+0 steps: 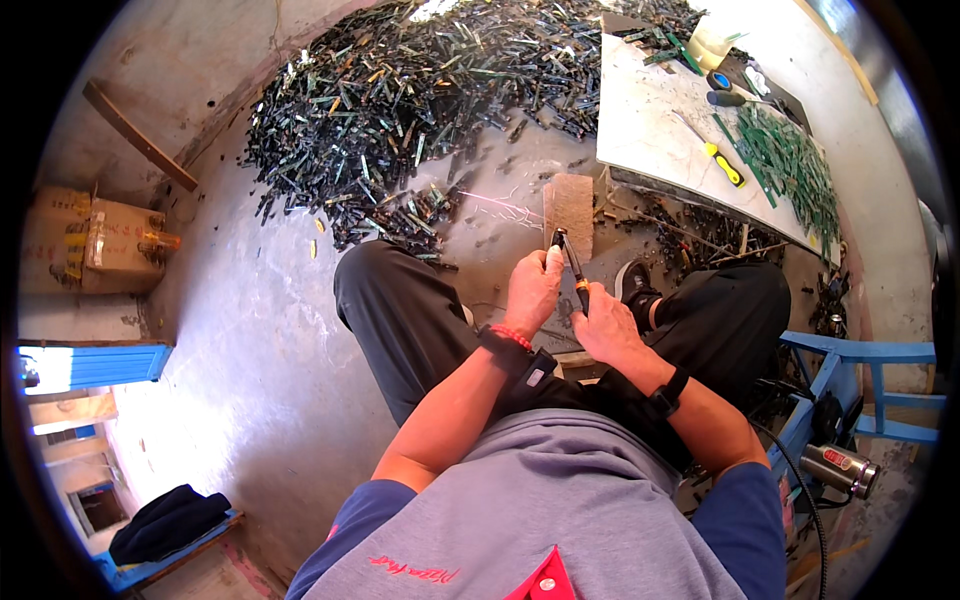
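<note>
Two bare hands met over the person's lap in the head view, both closed on one slim dark tool point(572, 268) with an orange band near its middle. The left hand point(532, 290) had its grip curled shut around the upper part of the tool, thumb pressed up near the tip, and a red cord circled that wrist. The right hand point(606, 325) was clenched about the lower part just beside the orange band, a dark watch on its wrist. The tool stood tilted between the knees, its top end just in front of a small brown block point(570, 208) that sat on the grey floor point(260, 300). Beyond the block a big heap of dark and green strips point(420, 90) spread across the floor. To the right, a pale tabletop point(650, 130) carried a pile of green strips point(790, 165) and a yellow-handled tool point(722, 163). A blue chair frame point(860, 385) stood at the person's right, a cardboard box point(90, 245) lay well apart at the far left, and dark cloth point(165, 520) rested on a blue bench at lower left.
</note>
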The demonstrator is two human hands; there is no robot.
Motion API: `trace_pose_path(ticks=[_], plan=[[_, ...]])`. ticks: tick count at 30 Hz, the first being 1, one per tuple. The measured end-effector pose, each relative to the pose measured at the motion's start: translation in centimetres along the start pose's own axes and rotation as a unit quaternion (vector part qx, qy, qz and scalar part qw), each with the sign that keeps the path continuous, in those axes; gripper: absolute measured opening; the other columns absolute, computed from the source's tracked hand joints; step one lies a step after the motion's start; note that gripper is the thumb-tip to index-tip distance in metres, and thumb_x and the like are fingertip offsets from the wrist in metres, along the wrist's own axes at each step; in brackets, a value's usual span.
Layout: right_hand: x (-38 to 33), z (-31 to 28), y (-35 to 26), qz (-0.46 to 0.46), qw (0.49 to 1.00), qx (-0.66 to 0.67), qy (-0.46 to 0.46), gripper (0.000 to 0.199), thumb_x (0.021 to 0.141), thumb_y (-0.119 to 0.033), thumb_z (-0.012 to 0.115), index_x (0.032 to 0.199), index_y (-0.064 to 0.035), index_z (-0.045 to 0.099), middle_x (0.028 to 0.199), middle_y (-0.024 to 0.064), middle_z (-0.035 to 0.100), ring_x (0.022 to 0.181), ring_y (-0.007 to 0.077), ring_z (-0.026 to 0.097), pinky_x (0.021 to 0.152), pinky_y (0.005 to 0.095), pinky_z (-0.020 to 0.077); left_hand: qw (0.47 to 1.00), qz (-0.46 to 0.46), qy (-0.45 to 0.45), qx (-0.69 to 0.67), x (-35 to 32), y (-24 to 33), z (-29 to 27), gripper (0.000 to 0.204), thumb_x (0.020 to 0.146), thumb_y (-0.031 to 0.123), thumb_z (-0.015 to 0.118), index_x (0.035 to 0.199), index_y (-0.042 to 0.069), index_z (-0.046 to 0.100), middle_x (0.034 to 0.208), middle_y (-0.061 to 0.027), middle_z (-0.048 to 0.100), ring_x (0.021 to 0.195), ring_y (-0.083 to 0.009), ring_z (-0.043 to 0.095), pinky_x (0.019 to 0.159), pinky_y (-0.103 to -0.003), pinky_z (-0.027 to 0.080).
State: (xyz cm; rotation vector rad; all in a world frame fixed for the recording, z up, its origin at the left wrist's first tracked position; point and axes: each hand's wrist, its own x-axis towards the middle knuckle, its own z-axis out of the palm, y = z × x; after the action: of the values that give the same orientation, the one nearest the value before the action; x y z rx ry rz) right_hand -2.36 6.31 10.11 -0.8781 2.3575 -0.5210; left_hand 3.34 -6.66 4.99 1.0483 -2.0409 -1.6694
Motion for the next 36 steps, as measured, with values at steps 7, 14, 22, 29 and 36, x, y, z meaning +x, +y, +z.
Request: trace_pose_path(ticks=[7,14,22,29,36], plan=[[0.1,-0.5,-0.3,0.013,0.999,-0.002,-0.036,0.036,0.080,-0.022,0.055,0.101,0.0069,0.047,0.096,0.0297,0.061,0.094,0.0443,0.059,0.082,0.0487,0.0460,0.987,0.049,0.054,0.143,-1.1,1.4,0.5,0.044,0.096,0.036,0.046,0.073,-0.001,0.053,0.065,-0.0221,0.056,0.064,-0.0423,0.054,0.059,-0.047,0.042],[0.4,-0.8,-0.6,0.047,0.996,-0.009,-0.076,0.040,0.081,-0.025,0.053,0.103,0.0066,0.047,0.095,0.0307,0.061,0.097,0.0444,0.058,0.084,0.0481,0.0450,0.974,0.072,0.065,0.205,-1.2,1.0,1.3,0.041,0.096,0.036,0.044,0.075,0.002,0.052,0.064,-0.0214,0.057,0.065,-0.0433,0.056,0.059,-0.050,0.043],[1.0,0.9,0.8,0.058,0.986,0.140,-0.073,0.034,0.078,-0.022,0.054,0.095,0.0068,0.046,0.084,0.0259,0.060,0.083,0.0395,0.060,0.075,0.0435,0.0457,0.969,0.080,0.051,0.229,-1.0,0.4,1.4,0.039,0.096,0.035,0.043,0.076,0.003,0.053,0.064,-0.0228,0.059,0.063,-0.0433,0.059,0.058,-0.052,0.045],[1.4,1.9,1.6,0.005,0.978,0.206,-0.043,0.028,0.078,-0.015,0.054,0.096,0.0052,0.046,0.079,0.0245,0.058,0.078,0.0392,0.059,0.070,0.0434,0.0450,0.967,0.089,0.044,0.234,-1.0,0.5,0.7,0.038,0.096,0.033,0.042,0.076,0.002,0.051,0.065,-0.0236,0.059,0.063,-0.0439,0.059,0.058,-0.053,0.045],[1.4,1.5,2.7,-0.126,0.988,-0.053,0.076,0.030,0.073,-0.010,0.060,0.097,0.0023,0.046,0.085,0.0226,0.059,0.081,0.0405,0.060,0.070,0.0449,0.0488,0.981,0.068,0.038,0.180,-1.8,0.5,-0.8,0.043,0.096,0.033,0.042,0.073,-0.002,0.055,0.065,-0.0249,0.057,0.066,-0.0437,0.058,0.061,-0.051,0.044]])
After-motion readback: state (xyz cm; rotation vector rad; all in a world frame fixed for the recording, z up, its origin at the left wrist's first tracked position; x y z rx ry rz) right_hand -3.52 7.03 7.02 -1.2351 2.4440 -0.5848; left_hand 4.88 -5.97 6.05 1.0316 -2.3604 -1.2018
